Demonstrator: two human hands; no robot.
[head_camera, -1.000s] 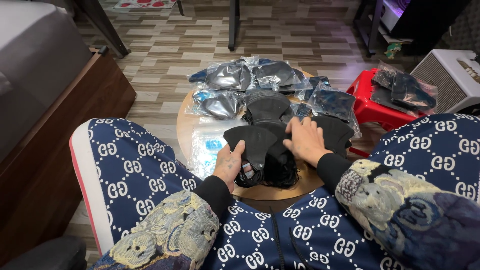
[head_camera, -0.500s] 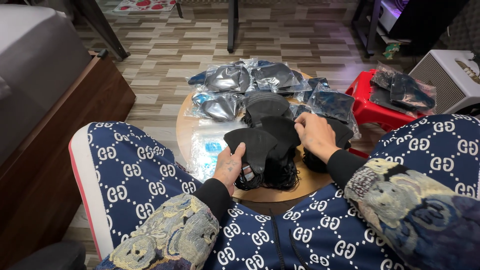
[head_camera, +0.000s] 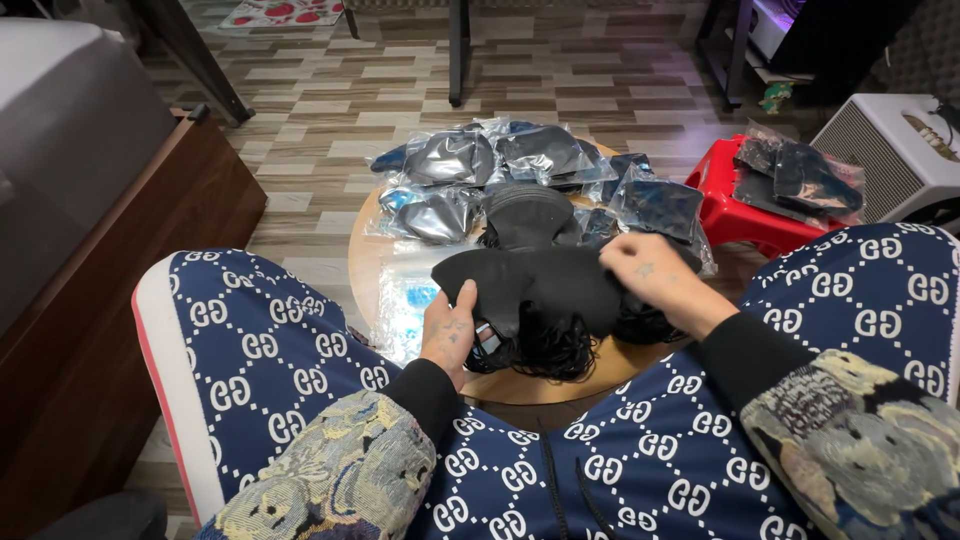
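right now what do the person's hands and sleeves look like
Both hands are bare, with no gloves. The left hand has small dark tattoo marks on its back, and the right hand has a small mark too. Each wrist ends in a black cuff. Above the cuffs the sleeves are a woven, tapestry-like fabric in cream, tan and grey-blue patterns.

Clear plastic packages (head_camera: 500, 165) holding dark folded goods lie in a cluster at the far side of the round counter (head_camera: 362, 270). A flatter clear package with pale blue print (head_camera: 405, 300) lies near left on it (partly under dark cloth). Two more clear packages of dark goods (head_camera: 795, 175) rest on the red stool (head_camera: 725, 200) at right.
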